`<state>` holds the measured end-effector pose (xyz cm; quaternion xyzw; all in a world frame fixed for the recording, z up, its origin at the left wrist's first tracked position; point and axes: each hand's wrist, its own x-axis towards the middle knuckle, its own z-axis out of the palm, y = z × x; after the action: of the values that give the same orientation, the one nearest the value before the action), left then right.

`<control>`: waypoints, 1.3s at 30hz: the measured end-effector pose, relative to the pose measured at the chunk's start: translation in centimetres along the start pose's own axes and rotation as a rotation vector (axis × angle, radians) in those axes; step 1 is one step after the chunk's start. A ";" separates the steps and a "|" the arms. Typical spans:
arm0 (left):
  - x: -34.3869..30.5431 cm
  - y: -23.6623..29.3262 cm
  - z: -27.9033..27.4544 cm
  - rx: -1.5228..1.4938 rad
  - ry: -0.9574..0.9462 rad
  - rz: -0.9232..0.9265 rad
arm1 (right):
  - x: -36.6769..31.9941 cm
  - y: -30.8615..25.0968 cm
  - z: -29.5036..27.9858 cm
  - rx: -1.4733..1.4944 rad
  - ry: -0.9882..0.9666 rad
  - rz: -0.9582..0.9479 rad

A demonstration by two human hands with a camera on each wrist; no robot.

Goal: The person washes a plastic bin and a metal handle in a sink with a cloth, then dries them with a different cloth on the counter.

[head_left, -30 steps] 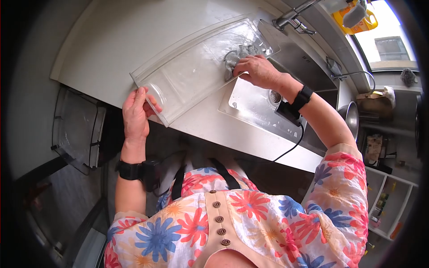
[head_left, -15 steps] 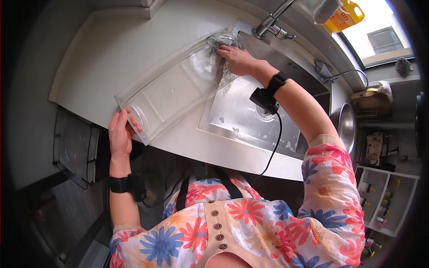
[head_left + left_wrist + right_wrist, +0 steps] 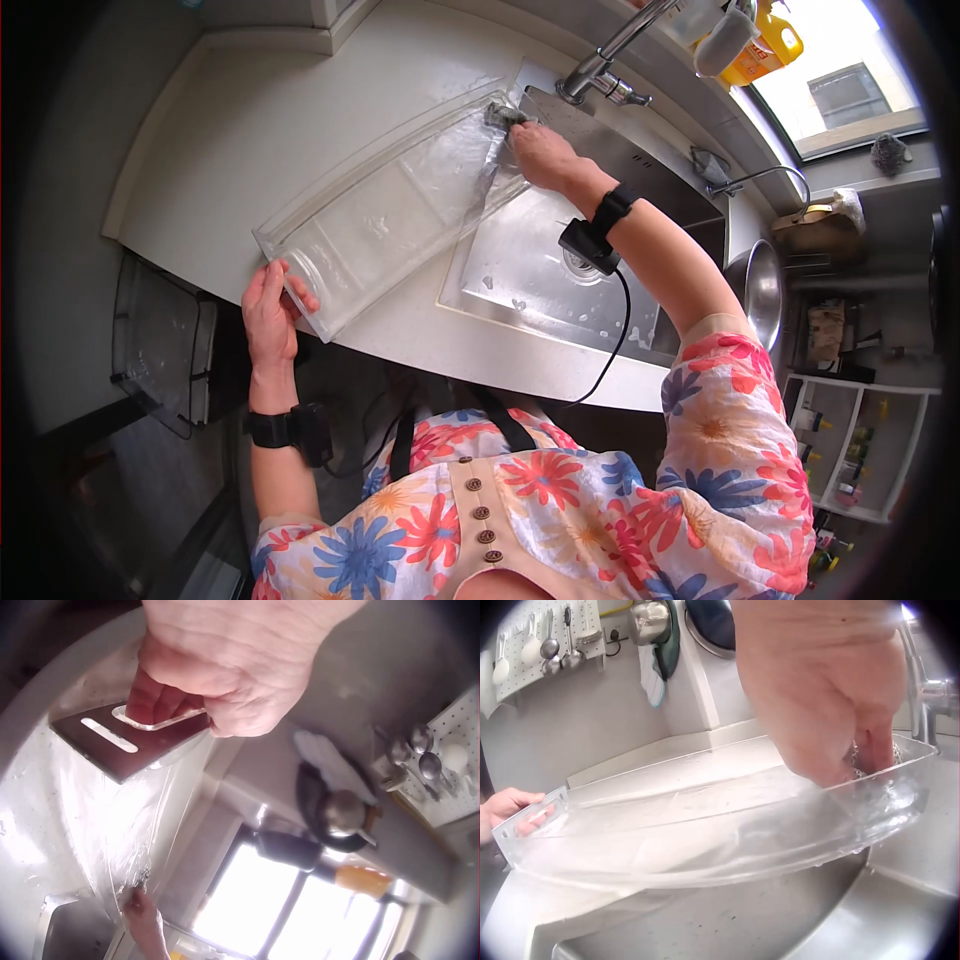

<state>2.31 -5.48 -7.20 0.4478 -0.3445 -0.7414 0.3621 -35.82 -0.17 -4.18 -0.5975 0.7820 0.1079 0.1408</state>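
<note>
A long clear plastic bin (image 3: 385, 205), wet and shiny, slants from the counter's front edge to the sink's back corner. My left hand (image 3: 270, 315) grips its near end wall; in the left wrist view the fingers go through a slot in that wall (image 3: 90, 754). At the far end, my right hand (image 3: 548, 158) holds a grey, metallic-looking scourer (image 3: 503, 116) against the inside corner. In the right wrist view the fingers reach down inside the bin (image 3: 667, 825), and the scourer is mostly hidden behind them. Drops cling under the bin's lower edge.
The steel sink (image 3: 545, 260) lies under and right of the bin, with a tap (image 3: 600, 75) at its back corner. A metal bowl (image 3: 762, 295) stands at the right. Yellow bottle (image 3: 765, 50) by the window. Ladles (image 3: 551, 649) hang on a pegboard.
Over the last second the bin's far end and my right hand with the scourer have shifted left and the scourer moved to the far corner. The left hand keeps its grip, slightly lower in view.
</note>
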 end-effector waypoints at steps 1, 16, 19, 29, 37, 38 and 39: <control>0.0 0.1 0.0 0.000 -0.005 -0.002 | -0.3 0.2 0.1 0.018 0.055 0.031; 1.8 -0.1 0.1 0.350 0.214 0.161 | 4.6 4.4 -1.5 0.216 0.644 0.110; 1.8 -0.4 0.2 0.372 0.248 0.188 | 4.4 4.4 -1.2 0.152 0.341 0.205; 2.1 -0.6 0.1 0.379 0.270 0.203 | -3.7 4.4 -0.6 0.161 0.162 0.306; 2.1 -0.3 0.1 0.466 0.234 0.202 | 4.2 4.9 -0.9 0.184 0.383 0.166; 2.0 -0.3 0.2 0.467 0.235 0.198 | 4.2 4.9 -0.7 0.189 0.405 0.143; 2.0 -0.3 0.3 0.464 0.251 0.197 | 4.1 5.1 -0.7 0.190 0.431 0.120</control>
<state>1.26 -6.93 -8.19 0.5714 -0.4993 -0.5428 0.3599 -41.82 -2.79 -4.94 -0.5433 0.8347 -0.0878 0.0196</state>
